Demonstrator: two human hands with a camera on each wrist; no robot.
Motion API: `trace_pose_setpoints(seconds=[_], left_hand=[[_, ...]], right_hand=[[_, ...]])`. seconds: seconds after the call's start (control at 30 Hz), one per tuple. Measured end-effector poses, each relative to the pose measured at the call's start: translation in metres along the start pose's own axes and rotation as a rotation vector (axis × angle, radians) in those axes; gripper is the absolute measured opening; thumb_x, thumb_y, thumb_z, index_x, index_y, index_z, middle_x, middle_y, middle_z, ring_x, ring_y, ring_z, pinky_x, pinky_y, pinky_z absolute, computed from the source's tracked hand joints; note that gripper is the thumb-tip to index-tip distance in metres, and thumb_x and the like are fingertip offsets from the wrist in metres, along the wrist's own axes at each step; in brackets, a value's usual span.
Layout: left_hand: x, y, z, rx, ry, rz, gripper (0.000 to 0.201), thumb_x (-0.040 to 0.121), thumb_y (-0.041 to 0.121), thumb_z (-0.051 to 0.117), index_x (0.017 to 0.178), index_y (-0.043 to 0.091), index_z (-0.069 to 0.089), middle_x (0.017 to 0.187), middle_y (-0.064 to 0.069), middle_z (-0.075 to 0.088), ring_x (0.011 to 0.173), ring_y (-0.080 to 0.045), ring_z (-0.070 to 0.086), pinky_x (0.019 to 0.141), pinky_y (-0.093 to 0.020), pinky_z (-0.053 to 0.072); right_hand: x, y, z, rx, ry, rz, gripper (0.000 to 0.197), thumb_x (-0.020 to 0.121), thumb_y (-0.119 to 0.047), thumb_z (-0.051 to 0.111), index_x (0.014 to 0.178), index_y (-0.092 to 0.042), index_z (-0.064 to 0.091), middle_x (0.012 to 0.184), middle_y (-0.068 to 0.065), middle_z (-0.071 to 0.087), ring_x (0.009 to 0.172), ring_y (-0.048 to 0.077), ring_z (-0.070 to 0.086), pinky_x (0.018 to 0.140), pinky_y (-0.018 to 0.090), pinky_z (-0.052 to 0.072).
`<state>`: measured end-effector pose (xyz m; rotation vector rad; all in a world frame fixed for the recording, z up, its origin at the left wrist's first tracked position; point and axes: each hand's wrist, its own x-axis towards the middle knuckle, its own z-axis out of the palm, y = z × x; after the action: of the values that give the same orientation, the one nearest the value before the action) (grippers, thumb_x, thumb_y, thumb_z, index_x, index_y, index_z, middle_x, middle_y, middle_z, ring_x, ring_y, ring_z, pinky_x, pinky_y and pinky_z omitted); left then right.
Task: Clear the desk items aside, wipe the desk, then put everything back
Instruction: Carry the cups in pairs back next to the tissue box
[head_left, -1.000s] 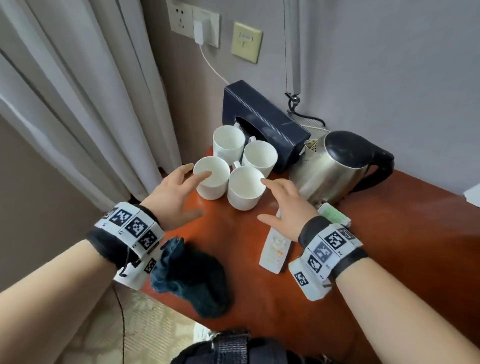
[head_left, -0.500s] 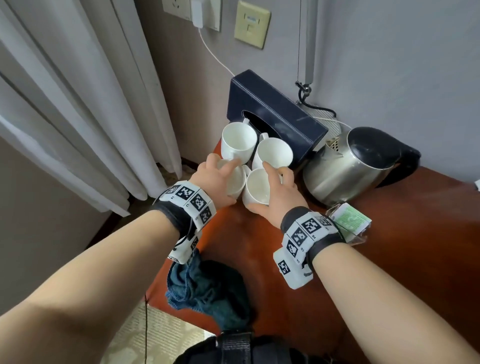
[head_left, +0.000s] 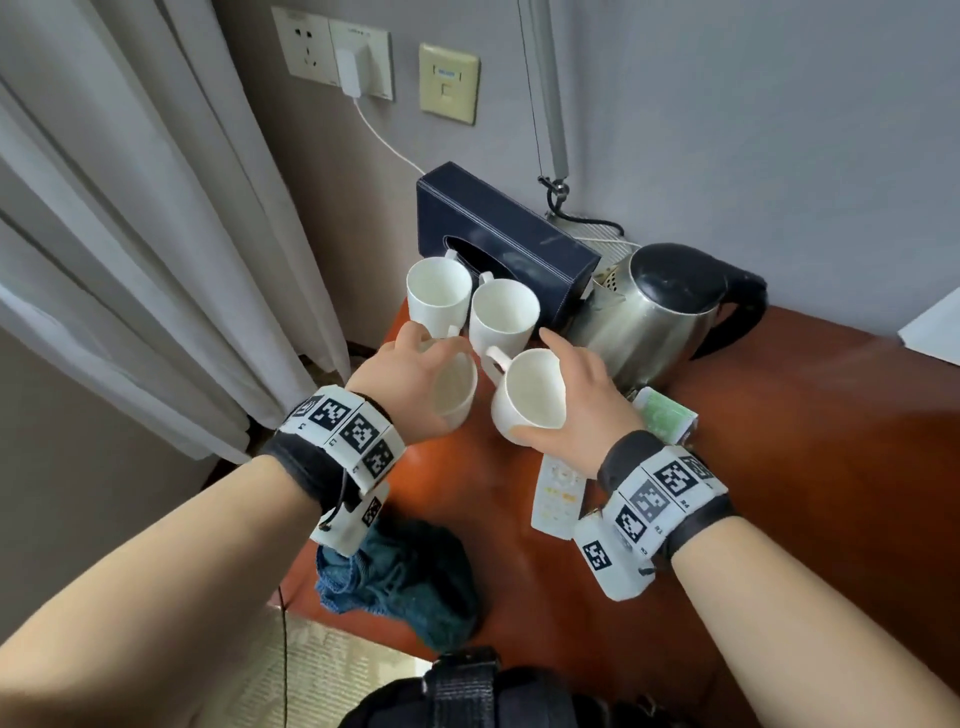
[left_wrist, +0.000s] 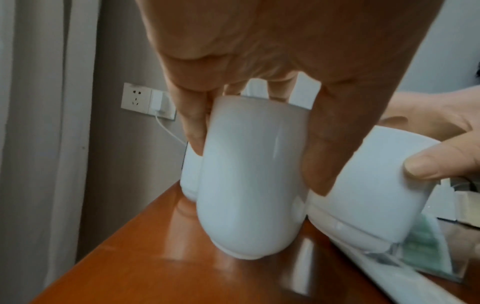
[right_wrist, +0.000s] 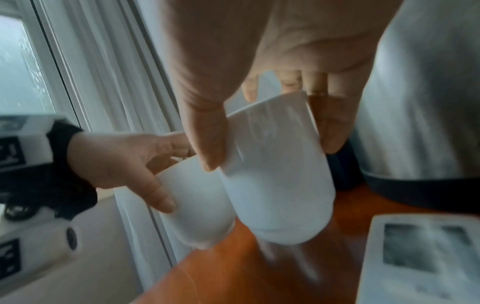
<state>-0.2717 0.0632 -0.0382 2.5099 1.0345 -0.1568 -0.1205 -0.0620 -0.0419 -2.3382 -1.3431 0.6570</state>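
Soft daylight, blurred wrist views

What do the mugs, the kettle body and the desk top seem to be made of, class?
Mugs: likely glazed white ceramic; smooth with soft highlights.
Kettle body: brushed stainless steel, by its grey streaky sheen.
Desk top: reddish-brown wood or veneer under glossy lacquer; it mirrors the mug bases in the left wrist view.

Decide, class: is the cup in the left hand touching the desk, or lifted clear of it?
Cannot tell. In the left wrist view the cup gripped by the left hand tilts with its base at the desk, but blur hides any gap.
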Motion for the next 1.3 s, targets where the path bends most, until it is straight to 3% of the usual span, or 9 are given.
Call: trace_pose_setpoints(seconds=[0.2, 0.37, 0.53, 0.7, 0.77, 0.9, 1.03, 1.3], left_hand=[[-0.030, 0.061, -0.008, 0.063, 0.147, 0.158, 0.073, 0.075, 0.042, 0.070, 0.139, 0.034, 0.036, 0.130, -0.007, 0.036, 0.109, -0.031, 0.053, 0.085, -0.037, 0.048], [-0.051, 0.147, 0.005, 0.047, 0.152, 0.288, 0.076, 0.073, 0.044, 0.071, 0.139, 0.035, 0.035, 0.132, -0.006, 0.035, 0.111, -0.029, 0.052, 0.086, -0.036, 0.049], [-0.069, 0.240, 0.038, -0.003, 0.114, 0.401, 0.080, 0.071, 0.043, 0.071, 0.140, 0.037, 0.033, 0.130, -0.003, 0.034, 0.113, -0.025, 0.049, 0.087, -0.030, 0.044], [-0.080, 0.328, 0.080, -0.041, 0.066, 0.483, 0.086, 0.067, 0.037, 0.078, 0.140, 0.038, 0.032, 0.128, -0.001, 0.033, 0.113, -0.021, 0.048, 0.089, -0.029, 0.044], [-0.083, 0.360, 0.095, -0.054, 0.038, 0.498, 0.090, 0.064, 0.038, 0.079, 0.140, 0.042, 0.030, 0.124, 0.001, 0.032, 0.112, -0.021, 0.048, 0.092, -0.034, 0.047], [-0.083, 0.415, 0.114, -0.047, -0.026, 0.516, 0.096, 0.065, 0.041, 0.078, 0.142, 0.047, 0.021, 0.118, 0.004, 0.027, 0.104, -0.017, 0.046, 0.092, -0.032, 0.048], [-0.060, 0.462, 0.124, -0.009, -0.043, 0.562, 0.087, 0.066, 0.045, 0.076, 0.138, 0.045, 0.027, 0.118, 0.003, 0.027, 0.096, -0.014, 0.041, 0.085, -0.027, 0.047], [-0.003, 0.553, 0.145, 0.028, -0.124, 0.591, 0.084, 0.069, 0.045, 0.074, 0.138, 0.038, 0.026, 0.125, -0.003, 0.030, 0.106, -0.022, 0.047, 0.088, -0.030, 0.048]], right_hand=[[-0.063, 0.034, -0.052, 0.008, 0.083, 0.014, 0.097, 0.071, -0.045, 0.072, 0.145, -0.038, 0.010, 0.141, -0.002, 0.026, 0.123, 0.022, 0.045, 0.093, 0.032, 0.041], [-0.135, 0.096, -0.098, -0.040, 0.157, 0.071, 0.102, 0.069, -0.047, 0.074, 0.145, -0.040, 0.007, 0.142, -0.003, 0.026, 0.122, 0.022, 0.046, 0.086, 0.031, 0.043], [-0.216, 0.168, -0.141, -0.078, 0.228, 0.162, 0.104, 0.068, -0.047, 0.075, 0.145, -0.040, 0.006, 0.144, -0.002, 0.025, 0.120, 0.023, 0.048, 0.089, 0.034, 0.046], [-0.284, 0.242, -0.176, -0.111, 0.286, 0.262, 0.104, 0.068, -0.045, 0.076, 0.145, -0.041, 0.006, 0.142, -0.002, 0.027, 0.121, 0.023, 0.047, 0.090, 0.034, 0.045], [-0.302, 0.269, -0.188, -0.111, 0.308, 0.296, 0.104, 0.068, -0.044, 0.077, 0.145, -0.041, 0.007, 0.143, -0.001, 0.027, 0.123, 0.023, 0.046, 0.092, 0.035, 0.044], [-0.321, 0.314, -0.210, -0.086, 0.331, 0.374, 0.103, 0.067, -0.044, 0.077, 0.144, -0.042, 0.008, 0.144, 0.001, 0.026, 0.123, 0.026, 0.046, 0.092, 0.037, 0.044], [-0.323, 0.356, -0.232, -0.073, 0.350, 0.443, 0.103, 0.068, -0.043, 0.077, 0.145, -0.041, 0.008, 0.146, 0.002, 0.025, 0.124, 0.027, 0.046, 0.092, 0.038, 0.044], [-0.325, 0.449, -0.280, -0.008, 0.385, 0.613, 0.102, 0.069, -0.041, 0.077, 0.145, -0.040, 0.009, 0.144, 0.001, 0.026, 0.122, 0.026, 0.047, 0.090, 0.037, 0.043]])
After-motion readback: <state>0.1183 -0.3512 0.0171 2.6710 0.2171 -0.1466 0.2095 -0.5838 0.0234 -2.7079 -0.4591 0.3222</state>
